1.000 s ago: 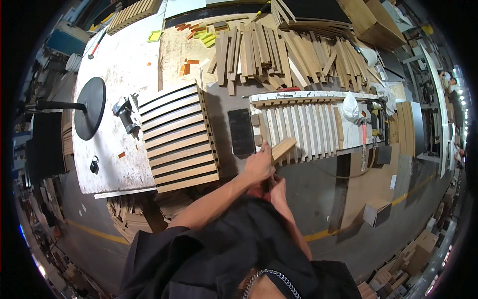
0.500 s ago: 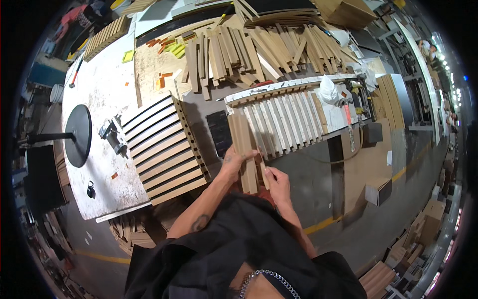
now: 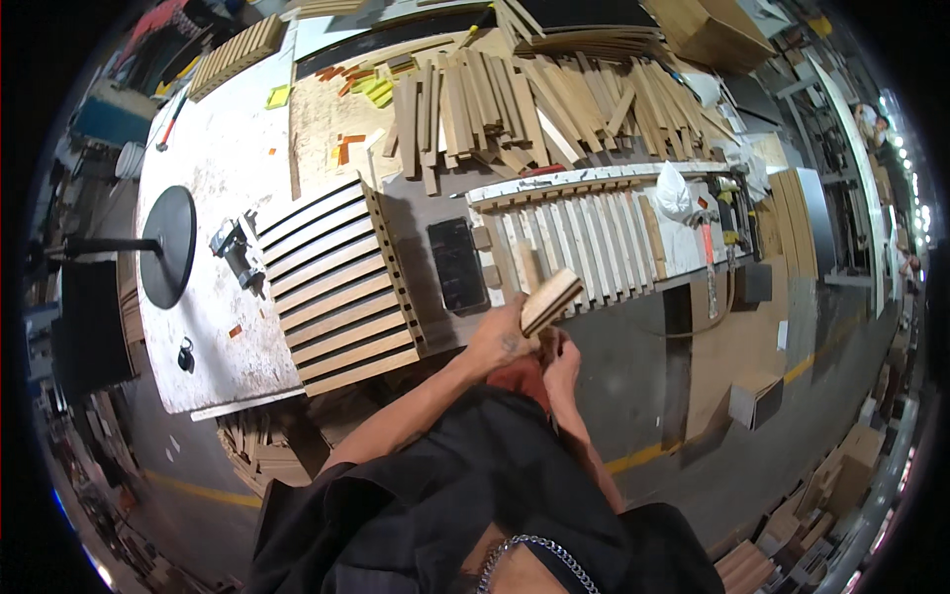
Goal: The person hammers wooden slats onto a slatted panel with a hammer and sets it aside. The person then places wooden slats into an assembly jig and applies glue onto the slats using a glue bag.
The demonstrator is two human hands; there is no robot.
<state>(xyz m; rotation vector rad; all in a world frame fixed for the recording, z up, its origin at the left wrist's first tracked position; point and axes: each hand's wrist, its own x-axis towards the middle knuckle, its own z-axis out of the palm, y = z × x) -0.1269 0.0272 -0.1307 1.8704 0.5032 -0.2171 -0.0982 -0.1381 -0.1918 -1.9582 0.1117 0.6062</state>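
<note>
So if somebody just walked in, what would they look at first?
Probably the big, messy heap of brown wooden strips at the top middle. Next might come the slatted wooden panel with black stripes, left of centre, and the flat round black disc farther left. Near the middle, the person's left hand grips a short bundle of pale wooden strips.
</note>
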